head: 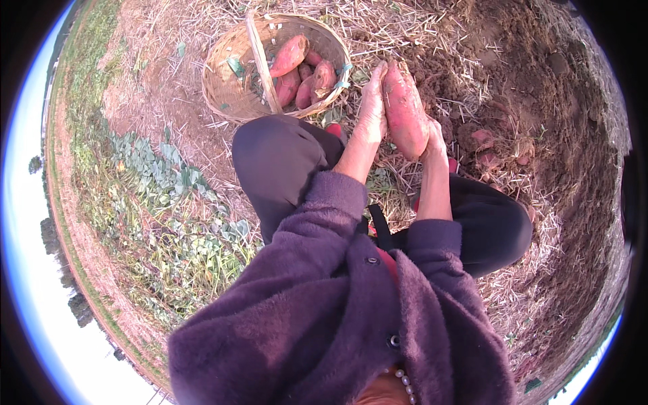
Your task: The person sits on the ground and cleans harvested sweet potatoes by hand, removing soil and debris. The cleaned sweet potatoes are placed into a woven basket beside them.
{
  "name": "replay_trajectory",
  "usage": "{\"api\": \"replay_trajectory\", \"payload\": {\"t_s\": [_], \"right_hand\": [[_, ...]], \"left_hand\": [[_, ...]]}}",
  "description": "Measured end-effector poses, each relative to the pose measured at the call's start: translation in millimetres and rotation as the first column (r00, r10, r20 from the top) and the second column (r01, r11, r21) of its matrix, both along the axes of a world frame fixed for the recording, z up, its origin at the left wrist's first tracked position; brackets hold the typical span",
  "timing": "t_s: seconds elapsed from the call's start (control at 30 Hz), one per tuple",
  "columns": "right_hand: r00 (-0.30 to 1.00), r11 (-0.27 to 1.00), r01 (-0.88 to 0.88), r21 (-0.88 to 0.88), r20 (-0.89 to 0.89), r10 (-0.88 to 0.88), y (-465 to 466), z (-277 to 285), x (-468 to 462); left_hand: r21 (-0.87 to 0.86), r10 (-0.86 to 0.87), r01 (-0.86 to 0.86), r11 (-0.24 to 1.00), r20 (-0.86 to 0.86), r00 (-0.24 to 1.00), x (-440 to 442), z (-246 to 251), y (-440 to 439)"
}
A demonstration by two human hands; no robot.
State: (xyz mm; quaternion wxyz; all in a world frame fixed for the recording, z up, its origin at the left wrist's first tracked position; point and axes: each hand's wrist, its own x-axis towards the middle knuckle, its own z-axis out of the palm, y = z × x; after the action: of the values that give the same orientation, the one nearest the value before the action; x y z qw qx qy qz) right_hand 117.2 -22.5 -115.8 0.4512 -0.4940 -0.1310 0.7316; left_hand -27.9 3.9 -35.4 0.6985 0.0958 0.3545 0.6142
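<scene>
A large pink-red sweet potato [405, 111] with soil on its skin is held between my two hands in front of my knees. Against its left side lies my left hand [374, 104], fingers reaching toward the upper end. My right hand [434, 137] supports the lower right side, its fingers mostly hidden behind the root. Just left of my hands stands a round woven basket [223, 76] with a wooden handle [262, 63]. Several sweet potatoes [289, 55] lie in the basket's right half, with a few leaf scraps beside them.
Partly buried sweet potatoes [487, 160] show in the loose dug soil [562, 126] at right. Cut sweet potato vines [177, 217] cover the ground at left. Dry straw [415, 20] is scattered around, and my bent knees flank the hands.
</scene>
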Motion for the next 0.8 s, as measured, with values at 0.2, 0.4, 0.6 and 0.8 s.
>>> {"api": "replay_trajectory", "payload": {"t_s": [0.2,0.4,0.6,0.8], "right_hand": [[0.96,0.965,-0.214,0.149,-0.149,0.236,-4,51,-10],[0.959,0.953,-0.284,0.103,0.025,0.282,8,26,-11],[0.88,0.879,-0.471,0.071,0.103,0.463,50,41,-63],[0.662,0.68,-0.732,0.042,0.278,0.696,109,12,-162]], "left_hand": [[-0.071,0.255,-0.25,0.966,0.075,0.964,-27,-55,32],[-0.202,0.195,-0.135,0.97,0.319,0.927,-33,-111,18],[-0.19,0.413,-0.379,0.906,0.188,0.891,-43,-143,5],[-0.123,0.519,-0.523,0.843,0.44,0.733,-80,-223,-12]]}}
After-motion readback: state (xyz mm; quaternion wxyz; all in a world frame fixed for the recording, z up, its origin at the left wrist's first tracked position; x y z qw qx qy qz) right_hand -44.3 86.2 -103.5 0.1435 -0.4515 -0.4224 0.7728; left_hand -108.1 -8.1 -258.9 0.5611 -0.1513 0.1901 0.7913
